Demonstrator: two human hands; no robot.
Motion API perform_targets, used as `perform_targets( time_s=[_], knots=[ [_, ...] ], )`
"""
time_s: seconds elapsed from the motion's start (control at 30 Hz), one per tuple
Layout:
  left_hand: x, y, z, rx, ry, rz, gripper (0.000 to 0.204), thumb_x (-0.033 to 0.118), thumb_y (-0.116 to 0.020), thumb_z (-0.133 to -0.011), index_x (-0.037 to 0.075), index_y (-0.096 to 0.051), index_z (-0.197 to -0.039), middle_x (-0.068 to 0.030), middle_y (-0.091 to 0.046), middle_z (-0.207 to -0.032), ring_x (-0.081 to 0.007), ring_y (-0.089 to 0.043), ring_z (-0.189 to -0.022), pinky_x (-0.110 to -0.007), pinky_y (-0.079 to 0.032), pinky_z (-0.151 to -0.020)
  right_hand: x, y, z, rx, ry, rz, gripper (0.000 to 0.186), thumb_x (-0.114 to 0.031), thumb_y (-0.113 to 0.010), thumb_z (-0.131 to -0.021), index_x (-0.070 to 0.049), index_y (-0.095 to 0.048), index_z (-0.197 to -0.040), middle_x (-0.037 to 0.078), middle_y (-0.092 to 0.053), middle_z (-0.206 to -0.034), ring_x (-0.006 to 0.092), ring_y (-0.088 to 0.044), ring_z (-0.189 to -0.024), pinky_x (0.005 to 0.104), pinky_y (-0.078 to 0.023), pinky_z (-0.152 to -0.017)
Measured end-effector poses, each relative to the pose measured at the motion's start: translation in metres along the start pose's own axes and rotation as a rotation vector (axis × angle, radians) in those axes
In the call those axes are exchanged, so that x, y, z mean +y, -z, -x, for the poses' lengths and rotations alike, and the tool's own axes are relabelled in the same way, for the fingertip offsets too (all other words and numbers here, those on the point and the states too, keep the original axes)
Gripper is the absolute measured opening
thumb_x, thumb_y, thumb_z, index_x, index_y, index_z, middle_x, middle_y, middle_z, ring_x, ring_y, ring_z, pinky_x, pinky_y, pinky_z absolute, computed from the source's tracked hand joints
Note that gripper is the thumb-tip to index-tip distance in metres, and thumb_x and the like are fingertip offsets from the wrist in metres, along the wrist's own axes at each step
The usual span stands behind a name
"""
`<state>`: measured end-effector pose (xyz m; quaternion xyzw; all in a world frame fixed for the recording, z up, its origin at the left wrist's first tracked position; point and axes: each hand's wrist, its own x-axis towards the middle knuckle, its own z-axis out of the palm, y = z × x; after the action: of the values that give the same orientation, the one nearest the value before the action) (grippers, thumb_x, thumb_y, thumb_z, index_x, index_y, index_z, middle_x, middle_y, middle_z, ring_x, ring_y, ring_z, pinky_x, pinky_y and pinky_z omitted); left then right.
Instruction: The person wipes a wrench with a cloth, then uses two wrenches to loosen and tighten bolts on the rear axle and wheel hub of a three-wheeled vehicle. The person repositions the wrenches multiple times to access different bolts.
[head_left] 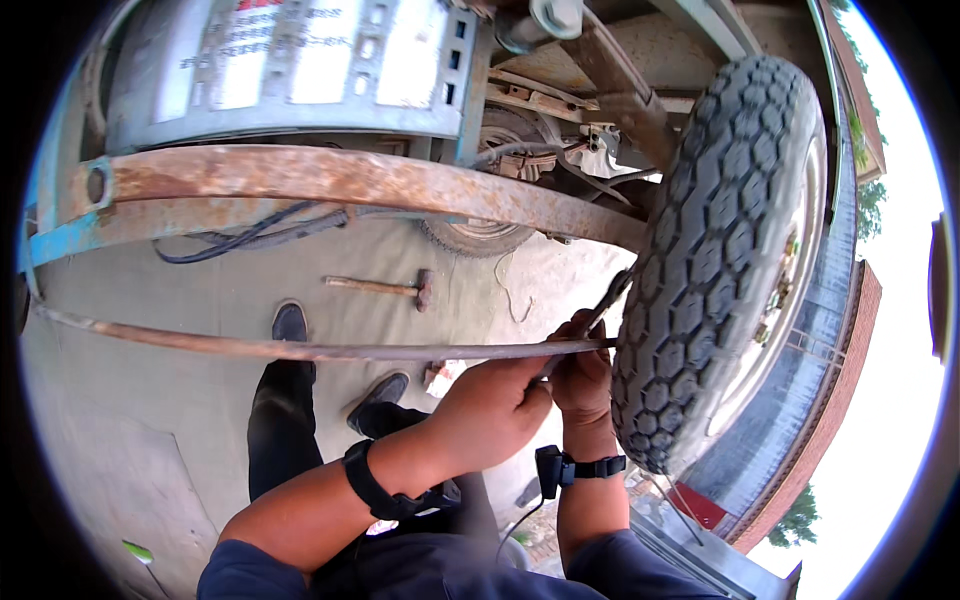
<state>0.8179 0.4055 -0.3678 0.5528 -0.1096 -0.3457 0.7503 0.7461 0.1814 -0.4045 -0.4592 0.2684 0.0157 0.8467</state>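
Observation:
A long thin rod, rusty toward its left end, runs crosswise above the ground and ends beside a treaded tire. Close to that tire, a dark metal hand tool slants across the rod; whether it is a wrench or pliers I cannot tell. My left hand is closed at the tool's lower end, its fingers mostly turned away from view. Just right of it, my right hand is closed around the tool beside the rod. Black straps circle both wrists.
A rusty frame beam crosses above the rod, with a slotted metal box over it. Black cables hang under the beam. On the ground lies a wooden-handled hammer. A dark shoe stands below the rod.

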Motion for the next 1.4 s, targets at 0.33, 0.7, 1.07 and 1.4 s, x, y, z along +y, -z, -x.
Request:
perform_targets(
  time_s=[0.33, 0.7, 1.07, 1.4],
  knots=[
    [0.017, -0.009, 0.014, 0.024, 0.146, 0.063, 0.032, 0.014, -0.049, -0.095, 0.002, -0.054, -0.125, -0.023, -0.063, -0.097, -0.0422, -0.061, -0.089, -0.046, -0.05, -0.076, 0.014, -0.006, -0.014, 0.327, 0.044, 0.175, 0.025, -0.035, -0.059, -0.097, -0.013, -0.052, -0.089, 0.0, -0.05, -0.071, 0.015, -0.052, -0.061, 0.0324, -0.052, -0.057],
    [0.012, 0.012, -0.009, -0.025, 0.087, 0.266, 0.041, 0.01, -0.046, -0.099, 0.008, -0.047, -0.14, -0.0138, -0.062, -0.102, -0.0194, -0.056, -0.081, -0.035, -0.049, -0.076, -0.002, -0.024, -0.014, 0.274, -0.113, 0.037, 0.04, -0.045, -0.047, -0.101, -0.012, -0.048, -0.078, -0.001, -0.04, -0.067, 0.0153, -0.034, -0.057, 0.0313, -0.032, -0.053],
    [-0.012, -0.002, -0.027, -0.108, 0.186, 0.644, 0.033, 0.016, -0.05, -0.099, 0.005, -0.054, -0.129, -0.0193, -0.064, -0.104, -0.0319, -0.065, -0.097, -0.035, -0.05, -0.088, -0.007, -0.06, -0.021, 0.514, -0.227, 0.188, 0.052, -0.058, -0.04, -0.098, -0.012, -0.043, -0.075, -0.001, -0.035, -0.061, 0.0128, -0.028, -0.054, 0.0277, -0.027, -0.051],
    [-0.011, 0.005, -0.046, -0.057, 0.055, 0.477, 0.035, 0.012, -0.052, -0.097, 0.003, -0.054, -0.13, -0.0203, -0.064, -0.112, -0.034, -0.062, -0.106, -0.039, -0.048, -0.092, -0.002, -0.044, -0.021, 0.219, -0.148, -0.243, 0.031, -0.031, -0.041, -0.102, -0.007, -0.049, -0.084, 0.003, -0.053, -0.068, 0.017, -0.055, -0.062, 0.028, -0.036, -0.049]
  ],
)
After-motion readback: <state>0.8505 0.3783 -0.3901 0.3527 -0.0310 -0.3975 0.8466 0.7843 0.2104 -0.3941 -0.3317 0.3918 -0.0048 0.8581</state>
